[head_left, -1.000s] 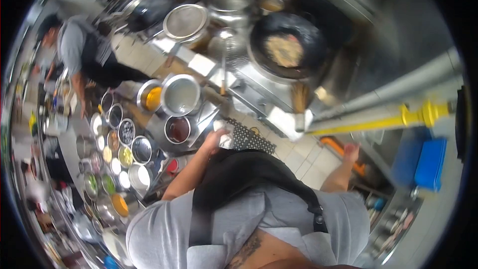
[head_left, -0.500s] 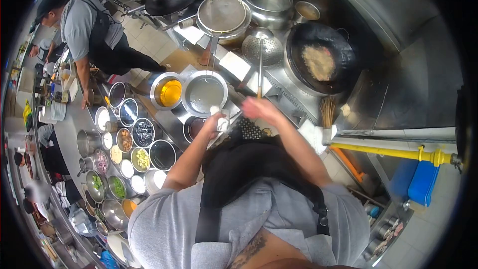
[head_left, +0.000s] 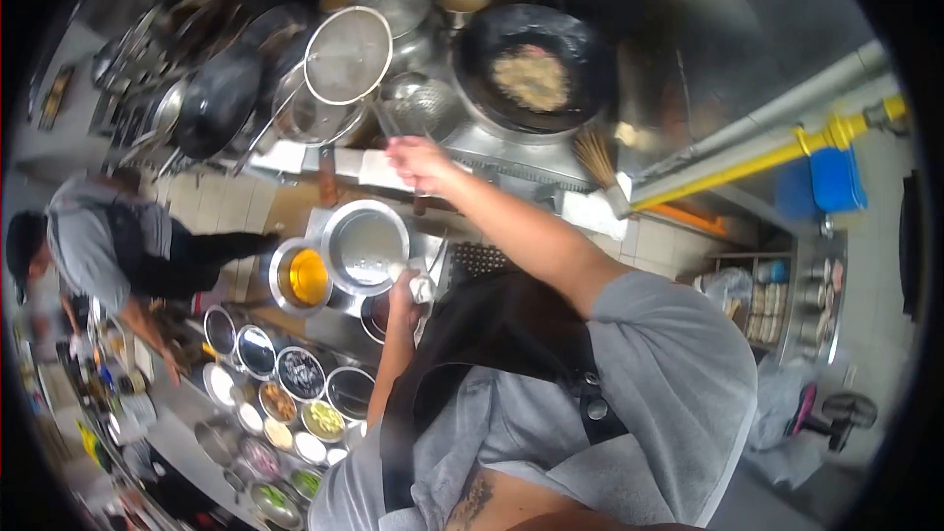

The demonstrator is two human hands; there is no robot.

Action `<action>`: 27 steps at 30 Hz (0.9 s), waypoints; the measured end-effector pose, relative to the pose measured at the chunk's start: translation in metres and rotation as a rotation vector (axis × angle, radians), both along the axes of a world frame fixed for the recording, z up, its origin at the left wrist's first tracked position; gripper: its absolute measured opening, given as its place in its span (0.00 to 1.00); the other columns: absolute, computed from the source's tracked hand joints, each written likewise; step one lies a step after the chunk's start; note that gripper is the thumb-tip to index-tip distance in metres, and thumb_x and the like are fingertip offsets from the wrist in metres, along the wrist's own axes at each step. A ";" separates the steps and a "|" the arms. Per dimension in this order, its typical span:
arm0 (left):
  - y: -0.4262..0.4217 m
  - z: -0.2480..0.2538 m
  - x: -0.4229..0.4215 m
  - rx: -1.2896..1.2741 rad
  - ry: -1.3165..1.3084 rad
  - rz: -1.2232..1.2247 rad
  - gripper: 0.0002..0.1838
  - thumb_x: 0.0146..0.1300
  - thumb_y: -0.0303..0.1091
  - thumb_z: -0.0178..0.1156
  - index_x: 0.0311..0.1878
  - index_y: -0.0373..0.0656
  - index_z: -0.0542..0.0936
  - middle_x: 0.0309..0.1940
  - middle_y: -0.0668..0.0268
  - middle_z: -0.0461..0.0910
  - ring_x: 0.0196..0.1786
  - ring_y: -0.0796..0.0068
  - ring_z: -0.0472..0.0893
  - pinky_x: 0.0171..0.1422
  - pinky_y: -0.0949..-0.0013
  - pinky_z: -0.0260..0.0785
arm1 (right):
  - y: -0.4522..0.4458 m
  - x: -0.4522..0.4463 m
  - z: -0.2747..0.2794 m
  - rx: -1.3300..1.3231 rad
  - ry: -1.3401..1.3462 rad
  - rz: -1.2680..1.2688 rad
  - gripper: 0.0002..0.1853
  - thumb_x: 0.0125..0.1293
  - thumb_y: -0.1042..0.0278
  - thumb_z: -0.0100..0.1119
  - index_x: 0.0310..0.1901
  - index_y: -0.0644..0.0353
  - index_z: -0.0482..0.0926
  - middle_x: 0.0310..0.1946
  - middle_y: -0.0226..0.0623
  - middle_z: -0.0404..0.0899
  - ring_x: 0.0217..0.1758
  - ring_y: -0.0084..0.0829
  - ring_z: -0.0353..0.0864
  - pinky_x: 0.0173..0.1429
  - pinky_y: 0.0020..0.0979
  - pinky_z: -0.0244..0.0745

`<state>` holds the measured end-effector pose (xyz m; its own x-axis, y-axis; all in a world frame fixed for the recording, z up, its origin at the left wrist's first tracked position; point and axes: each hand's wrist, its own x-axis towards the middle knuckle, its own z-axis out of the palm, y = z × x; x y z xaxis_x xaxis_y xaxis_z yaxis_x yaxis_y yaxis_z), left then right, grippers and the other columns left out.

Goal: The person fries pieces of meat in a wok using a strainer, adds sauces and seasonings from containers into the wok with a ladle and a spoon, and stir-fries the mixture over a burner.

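Observation:
My left hand is closed around a crumpled white cloth, beside a large metal bowl of cloudy liquid. Stretched out over the stove's front edge, my right hand has its fingers curled around the handle of a perforated ladle; blur softens the grip. To the ladle's right, a black wok holds pale brown food. A round mesh strainer lies tilted over a pot at the ladle's left.
A bowl of orange liquid and several ingredient containers stand at lower left. Another person leans over the left counter. A bamboo brush lies near the wok. A yellow pipe runs along the right side.
My right hand has swung from the far right to the ladle handle. My left hand keeps the cloth. The view has shifted and turned; the strainer appears more tilted.

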<state>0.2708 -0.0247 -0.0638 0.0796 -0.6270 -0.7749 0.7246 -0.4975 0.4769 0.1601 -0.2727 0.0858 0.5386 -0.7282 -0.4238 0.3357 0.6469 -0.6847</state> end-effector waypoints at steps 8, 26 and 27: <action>-0.023 0.001 -0.003 0.023 -0.072 -0.150 0.10 0.61 0.35 0.59 0.41 0.39 0.79 0.30 0.63 0.81 0.28 0.66 0.82 0.34 0.63 0.76 | -0.042 -0.320 -0.038 -0.541 0.876 -0.511 0.11 0.66 0.77 0.57 0.48 0.57 0.79 0.33 0.37 0.85 0.26 0.30 0.82 0.30 0.33 0.78; -0.060 0.032 -0.139 -0.108 -0.272 -0.280 0.16 0.57 0.37 0.62 0.40 0.31 0.82 0.31 0.61 0.82 0.30 0.69 0.82 0.35 0.65 0.74 | -0.043 -0.414 -0.084 -0.750 1.454 -0.478 0.10 0.69 0.67 0.55 0.45 0.61 0.82 0.37 0.52 0.85 0.38 0.51 0.86 0.43 0.43 0.80; -0.054 0.030 -0.142 -0.096 -0.261 -0.272 0.16 0.57 0.37 0.62 0.41 0.32 0.82 0.31 0.61 0.82 0.31 0.69 0.82 0.36 0.65 0.74 | -0.045 -0.415 -0.064 -0.649 1.494 -0.347 0.13 0.70 0.65 0.53 0.49 0.59 0.82 0.44 0.54 0.84 0.52 0.54 0.83 0.56 0.45 0.77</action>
<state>0.1288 -0.0785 -0.0338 0.0871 -0.7208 -0.6876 0.4201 -0.5993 0.6815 -0.2551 -0.3174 0.0222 -0.2498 -0.9681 0.0182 -0.7619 0.1849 -0.6208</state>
